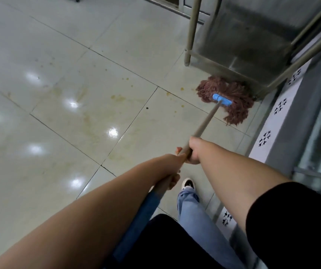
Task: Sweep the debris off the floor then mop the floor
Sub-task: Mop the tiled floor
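while both my right hand [193, 152] and left hand [172, 179] grip the mop handle [206, 121], its head [225, 98] could snag the steel table's leg [189, 35] and smear the stains [117, 97].

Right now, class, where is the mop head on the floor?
In the head view, the mop head lies on the tiled floor at upper right, beside the foot of the steel table and right of the yellowish stains.

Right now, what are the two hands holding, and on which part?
Both grip the mop by its handle: right hand higher on the bare pole, left hand lower, just above the blue grip.
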`<state>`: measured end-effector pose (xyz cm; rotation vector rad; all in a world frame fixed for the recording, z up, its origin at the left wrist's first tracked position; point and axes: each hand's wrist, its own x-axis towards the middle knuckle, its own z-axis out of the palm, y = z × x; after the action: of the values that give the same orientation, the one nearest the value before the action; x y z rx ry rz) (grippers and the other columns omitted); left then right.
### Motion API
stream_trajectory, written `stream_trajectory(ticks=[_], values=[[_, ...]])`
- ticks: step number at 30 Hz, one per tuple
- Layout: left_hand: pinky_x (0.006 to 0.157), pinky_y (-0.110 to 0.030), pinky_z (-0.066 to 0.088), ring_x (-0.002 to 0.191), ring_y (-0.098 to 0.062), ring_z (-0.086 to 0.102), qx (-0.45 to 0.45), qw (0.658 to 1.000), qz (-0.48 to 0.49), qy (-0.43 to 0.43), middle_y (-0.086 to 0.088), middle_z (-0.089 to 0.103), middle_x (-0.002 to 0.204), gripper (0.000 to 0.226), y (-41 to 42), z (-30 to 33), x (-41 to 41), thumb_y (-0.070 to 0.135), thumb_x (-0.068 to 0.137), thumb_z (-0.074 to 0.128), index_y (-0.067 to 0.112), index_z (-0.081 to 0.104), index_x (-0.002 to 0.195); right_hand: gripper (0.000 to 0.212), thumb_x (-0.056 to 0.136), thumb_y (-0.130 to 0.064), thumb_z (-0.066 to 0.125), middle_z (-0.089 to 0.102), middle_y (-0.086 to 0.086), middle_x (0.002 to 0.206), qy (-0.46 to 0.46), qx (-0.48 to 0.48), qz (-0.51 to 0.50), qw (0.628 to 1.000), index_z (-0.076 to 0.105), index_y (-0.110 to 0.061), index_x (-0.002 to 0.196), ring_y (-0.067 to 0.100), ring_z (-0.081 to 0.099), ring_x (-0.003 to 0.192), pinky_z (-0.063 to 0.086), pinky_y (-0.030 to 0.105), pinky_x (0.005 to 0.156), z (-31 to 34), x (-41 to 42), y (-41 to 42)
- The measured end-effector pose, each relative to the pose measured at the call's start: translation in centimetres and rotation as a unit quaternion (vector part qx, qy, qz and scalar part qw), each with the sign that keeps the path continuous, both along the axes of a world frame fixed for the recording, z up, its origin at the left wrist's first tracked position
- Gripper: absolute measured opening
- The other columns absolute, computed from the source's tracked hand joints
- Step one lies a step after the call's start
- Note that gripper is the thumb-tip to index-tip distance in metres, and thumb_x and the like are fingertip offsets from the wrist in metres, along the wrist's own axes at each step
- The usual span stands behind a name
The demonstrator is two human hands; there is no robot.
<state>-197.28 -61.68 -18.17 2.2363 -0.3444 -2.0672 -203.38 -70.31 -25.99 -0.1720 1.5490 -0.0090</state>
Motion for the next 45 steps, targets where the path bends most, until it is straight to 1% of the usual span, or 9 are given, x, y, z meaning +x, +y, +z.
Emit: stream_trajectory(ticks=[2, 8, 12, 20, 23, 28, 32, 36, 45], values=[[0.037, -0.008, 0.034, 0.021, -0.010, 0.032, 0.017, 1.000, 0.013, 0.007, 0.003, 0.037, 0.028, 0.063, 4.8, 0.0, 1.4, 0.072, 0.084, 0.032, 0.009, 0.040, 0.075, 0.048, 0.101, -0.036, 0.029, 0.054, 0.014, 0.035, 0.007, 0.013, 0.037, 0.999, 0.042, 0.001, 0.074, 0.020, 0.050, 0.021, 0.046, 0.031, 0.027, -0.2, 1.6, 4.6], [0.038, -0.009, 0.034, 0.021, -0.011, 0.030, 0.022, 1.000, 0.017, -0.001, 0.002, 0.035, 0.028, 0.070, 18.6, 0.7, 5.2, 0.078, 0.079, 0.030, 0.009, 0.042, 0.079, 0.044, 0.101, -0.031, 0.031, 0.055, 0.014, 0.047, 0.030, 0.011, 0.017, 0.999, 0.040, 0.001, 0.073, 0.021, 0.048, 0.019, 0.044, 0.034, 0.026, 0.8, 5.8, 18.1], [0.039, -0.010, 0.033, 0.027, -0.012, 0.033, 0.029, 0.998, 0.060, -0.005, 0.000, 0.038, 0.034, 0.072, 30.4, 1.8, 7.7, 0.077, 0.080, 0.032, 0.007, 0.045, 0.080, 0.046, 0.100, -0.035, 0.030, 0.053, 0.011, 0.053, 0.045, 0.027, 0.063, 0.997, 0.041, 0.000, 0.072, 0.021, 0.052, 0.038, 0.043, 0.036, 0.024, 1.1, 9.7, 29.9], [0.040, -0.007, 0.029, 0.023, -0.011, 0.029, 0.088, 0.985, 0.149, 0.003, -0.002, 0.035, 0.050, 0.067, 43.3, 3.1, 7.6, 0.075, 0.084, 0.024, 0.009, 0.039, 0.078, 0.033, 0.097, -0.027, 0.032, 0.048, 0.010, 0.055, 0.064, 0.035, 0.153, 0.986, 0.038, -0.008, 0.070, 0.015, 0.040, 0.016, 0.040, 0.022, 0.026, 0.7, 11.7, 43.5], [0.042, -0.010, 0.029, 0.025, -0.011, 0.030, 0.089, 0.984, 0.155, -0.004, -0.001, 0.035, 0.043, 0.067, 43.2, 3.1, 8.6, 0.075, 0.083, 0.022, 0.011, 0.038, 0.076, 0.031, 0.096, -0.024, 0.032, 0.048, 0.009, 0.055, 0.067, 0.017, 0.143, 0.987, 0.040, -0.009, 0.070, 0.016, 0.044, 0.024, 0.041, 0.022, 0.027, 1.3, 12.9, 43.4], [0.036, -0.008, 0.033, 0.019, -0.010, 0.031, 0.057, 0.987, 0.152, 0.001, -0.002, 0.037, 0.047, 0.063, 39.4, 3.4, 9.8, 0.073, 0.084, 0.024, 0.012, 0.037, 0.075, 0.030, 0.096, -0.020, 0.030, 0.051, 0.008, 0.044, 0.059, -0.015, 0.136, 0.989, 0.039, -0.007, 0.070, 0.014, 0.038, 0.014, 0.042, 0.025, 0.027, 2.0, 13.7, 39.7], [0.039, -0.010, 0.032, 0.026, -0.010, 0.032, 0.059, 0.988, 0.143, 0.007, -0.001, 0.038, 0.048, 0.065, 34.9, 3.1, 9.6, 0.074, 0.083, 0.024, 0.011, 0.038, 0.077, 0.030, 0.096, -0.019, 0.028, 0.047, 0.009, 0.055, 0.055, -0.029, 0.142, 0.988, 0.040, -0.007, 0.071, 0.012, 0.037, 0.014, 0.040, 0.019, 0.027, 1.5, 13.6, 35.0], [0.039, -0.013, 0.031, 0.038, -0.011, 0.034, 0.077, 0.988, 0.136, -0.001, -0.002, 0.039, 0.054, 0.065, 28.7, 2.2, 10.0, 0.073, 0.084, 0.028, 0.010, 0.039, 0.077, 0.034, 0.097, -0.024, 0.027, 0.047, 0.008, 0.057, 0.047, -0.019, 0.134, 0.990, 0.040, -0.008, 0.071, 0.014, 0.040, 0.021, 0.040, 0.017, 0.029, 0.4, 14.0, 28.7], [0.037, -0.010, 0.036, 0.021, -0.009, 0.033, 0.040, 0.988, 0.147, 0.002, -0.001, 0.039, 0.044, 0.062, 9.8, 0.9, 13.6, 0.070, 0.086, 0.032, 0.009, 0.041, 0.080, 0.036, 0.100, -0.025, 0.023, 0.048, 0.009, 0.058, 0.025, -0.025, 0.150, 0.988, 0.040, -0.007, 0.073, 0.012, 0.041, 0.016, 0.044, 0.022, 0.029, -0.3, 17.2, 9.3]])
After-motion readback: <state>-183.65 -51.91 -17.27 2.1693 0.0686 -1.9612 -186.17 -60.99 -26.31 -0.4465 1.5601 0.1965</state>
